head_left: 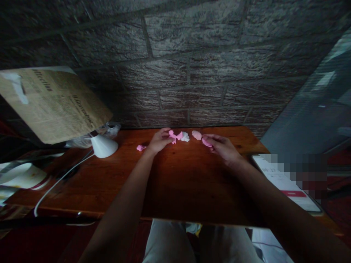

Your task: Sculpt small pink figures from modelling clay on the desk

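At the back of the wooden table, my left hand (159, 141) is closed on a small bright-pink modelling-clay figure (172, 133), with fingers behind it and thumb in front. My right hand (221, 147) pinches a flattened lump of pink clay (206, 142) between thumb and fingers. Between the two hands lie a white clay lump (185, 137), close beside the figure, and a paler pink clay lump (196, 135), near my right fingertips. Left of my left hand rests another small pink clay piece (140, 148). The fine shape of the figure is hard to make out.
A lamp with a printed paper shade (60, 102) and white cone base (104, 147) stands at left, its white cable (55, 187) crossing the table (189, 182). Further left lies a roll (24, 175). A phone (287, 186) lies at right. A brick-patterned wall (170, 73) rises behind.
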